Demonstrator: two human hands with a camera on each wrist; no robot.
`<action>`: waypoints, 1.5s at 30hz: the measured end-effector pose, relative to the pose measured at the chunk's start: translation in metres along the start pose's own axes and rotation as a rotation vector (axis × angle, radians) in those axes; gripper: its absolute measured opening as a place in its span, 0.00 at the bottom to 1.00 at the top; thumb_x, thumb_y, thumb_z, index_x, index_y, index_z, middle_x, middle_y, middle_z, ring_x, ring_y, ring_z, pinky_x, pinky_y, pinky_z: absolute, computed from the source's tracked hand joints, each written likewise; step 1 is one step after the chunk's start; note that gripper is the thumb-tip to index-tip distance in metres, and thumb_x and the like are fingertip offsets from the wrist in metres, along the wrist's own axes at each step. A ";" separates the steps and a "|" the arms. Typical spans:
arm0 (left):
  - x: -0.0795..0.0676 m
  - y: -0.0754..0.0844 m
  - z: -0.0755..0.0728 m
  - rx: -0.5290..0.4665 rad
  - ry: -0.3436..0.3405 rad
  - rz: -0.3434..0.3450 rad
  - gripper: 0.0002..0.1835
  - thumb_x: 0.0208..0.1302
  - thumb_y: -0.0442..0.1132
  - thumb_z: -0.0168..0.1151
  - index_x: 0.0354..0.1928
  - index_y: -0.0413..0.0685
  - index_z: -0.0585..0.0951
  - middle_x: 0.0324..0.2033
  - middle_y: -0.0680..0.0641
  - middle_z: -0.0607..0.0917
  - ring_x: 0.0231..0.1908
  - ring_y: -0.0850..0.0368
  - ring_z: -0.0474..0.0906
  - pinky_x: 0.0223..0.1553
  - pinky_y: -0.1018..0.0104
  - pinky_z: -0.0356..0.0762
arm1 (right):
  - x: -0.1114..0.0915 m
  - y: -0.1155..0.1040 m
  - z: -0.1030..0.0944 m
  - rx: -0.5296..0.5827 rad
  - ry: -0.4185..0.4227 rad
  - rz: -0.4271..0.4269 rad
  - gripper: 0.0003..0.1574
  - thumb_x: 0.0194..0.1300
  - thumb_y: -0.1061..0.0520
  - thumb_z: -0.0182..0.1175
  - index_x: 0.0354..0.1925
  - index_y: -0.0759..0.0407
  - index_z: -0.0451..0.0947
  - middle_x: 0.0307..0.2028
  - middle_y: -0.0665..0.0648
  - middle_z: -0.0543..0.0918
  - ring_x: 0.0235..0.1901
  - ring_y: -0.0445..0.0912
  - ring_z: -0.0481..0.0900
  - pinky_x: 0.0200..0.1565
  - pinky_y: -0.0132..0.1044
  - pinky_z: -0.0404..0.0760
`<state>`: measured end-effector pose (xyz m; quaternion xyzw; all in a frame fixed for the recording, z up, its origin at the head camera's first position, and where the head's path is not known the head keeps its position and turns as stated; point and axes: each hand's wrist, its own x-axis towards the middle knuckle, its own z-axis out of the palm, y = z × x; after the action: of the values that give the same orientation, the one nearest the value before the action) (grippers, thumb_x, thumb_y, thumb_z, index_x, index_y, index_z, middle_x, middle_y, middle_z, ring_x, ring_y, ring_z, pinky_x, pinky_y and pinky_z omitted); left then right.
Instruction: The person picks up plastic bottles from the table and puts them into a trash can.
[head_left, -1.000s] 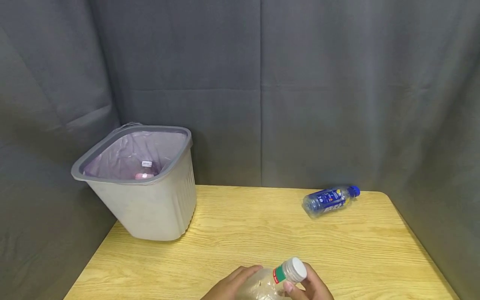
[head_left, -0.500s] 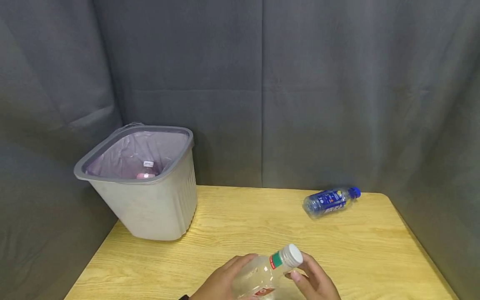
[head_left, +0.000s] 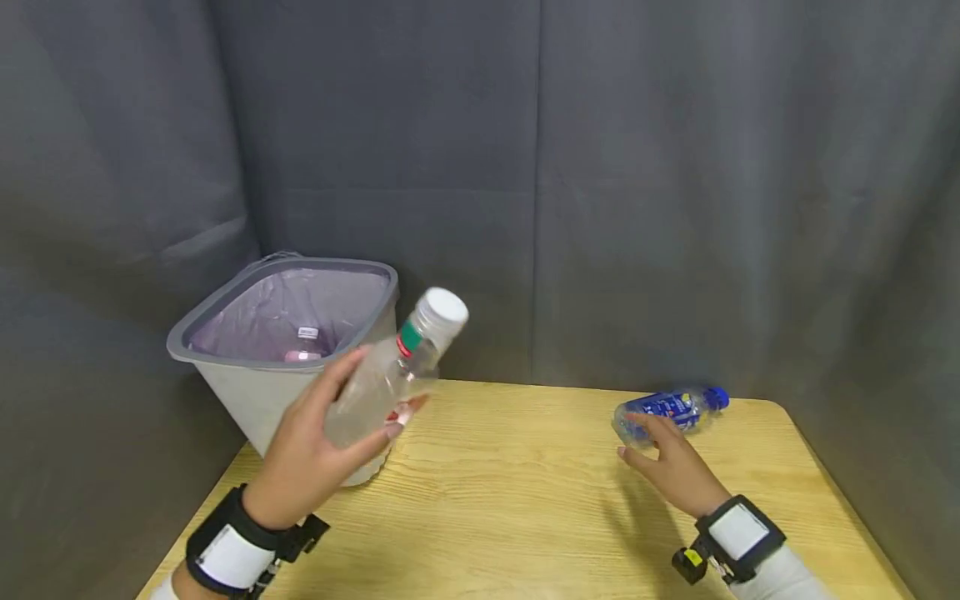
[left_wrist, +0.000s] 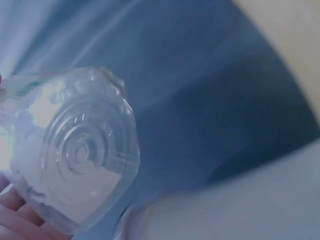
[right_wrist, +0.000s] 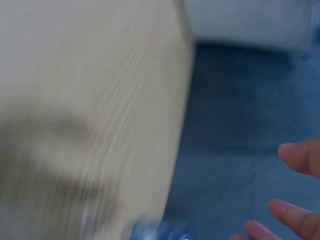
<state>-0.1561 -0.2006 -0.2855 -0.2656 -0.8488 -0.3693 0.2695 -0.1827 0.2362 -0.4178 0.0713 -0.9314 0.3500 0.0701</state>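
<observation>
My left hand [head_left: 307, 450] grips a large clear plastic bottle [head_left: 375, 385] with a white cap and a green and red neck label. It is tilted, cap up and to the right, in front of the bin's right side. In the left wrist view the ringed base of the bottle [left_wrist: 80, 150] faces the camera, with fingers [left_wrist: 25, 220] under it. My right hand [head_left: 675, 467] holds nothing, its thumb and fingers spread apart. Its fingertips overlap a clear bottle with a blue label and blue cap [head_left: 678, 407] in the head view, lying on its side near the table's back edge.
A light grey bin [head_left: 247, 400] with a purple liner stands at the table's back left, and a pink-labelled bottle [head_left: 306, 346] is inside. Grey curtain [head_left: 637, 208] surrounds the wooden table [head_left: 510, 492] at the back and sides.
Both hands held the clear bottle near the front edge. The right hand has let go and moved right and forward to the blue-labelled bottle; the left has carried the clear bottle up and left.
</observation>
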 end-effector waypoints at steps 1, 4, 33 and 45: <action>0.008 0.001 -0.010 -0.001 0.028 -0.010 0.47 0.49 0.39 0.76 0.71 0.63 0.62 0.56 0.48 0.79 0.50 0.58 0.76 0.46 0.67 0.76 | 0.007 0.010 -0.002 -0.045 0.010 0.002 0.41 0.67 0.43 0.59 0.70 0.60 0.59 0.66 0.70 0.62 0.63 0.70 0.65 0.57 0.66 0.70; 0.034 -0.001 -0.035 0.010 0.106 -0.027 0.46 0.51 0.39 0.75 0.71 0.64 0.62 0.53 0.47 0.80 0.49 0.58 0.75 0.48 0.72 0.71 | 0.025 0.039 -0.004 -0.220 0.086 -0.039 0.42 0.60 0.59 0.64 0.69 0.65 0.60 0.65 0.75 0.62 0.60 0.74 0.67 0.55 0.67 0.71; 0.120 -0.076 -0.064 0.017 -0.006 -0.431 0.52 0.58 0.70 0.56 0.76 0.54 0.48 0.69 0.39 0.66 0.70 0.40 0.62 0.64 0.38 0.65 | 0.072 0.136 0.009 -0.784 0.161 -0.316 0.43 0.43 0.71 0.72 0.58 0.62 0.68 0.45 0.65 0.74 0.46 0.61 0.78 0.49 0.59 0.78; 0.089 0.010 -0.013 -0.173 -0.063 -0.115 0.24 0.65 0.47 0.63 0.61 0.51 0.72 0.56 0.49 0.79 0.58 0.56 0.75 0.59 0.54 0.74 | 0.036 0.002 -0.026 -0.229 0.233 -0.315 0.56 0.47 0.53 0.77 0.68 0.59 0.57 0.56 0.64 0.70 0.54 0.61 0.76 0.52 0.61 0.78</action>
<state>-0.2095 -0.1822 -0.2146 -0.2500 -0.8358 -0.4474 0.1971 -0.2159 0.2520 -0.3935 0.1663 -0.9281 0.2324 0.2386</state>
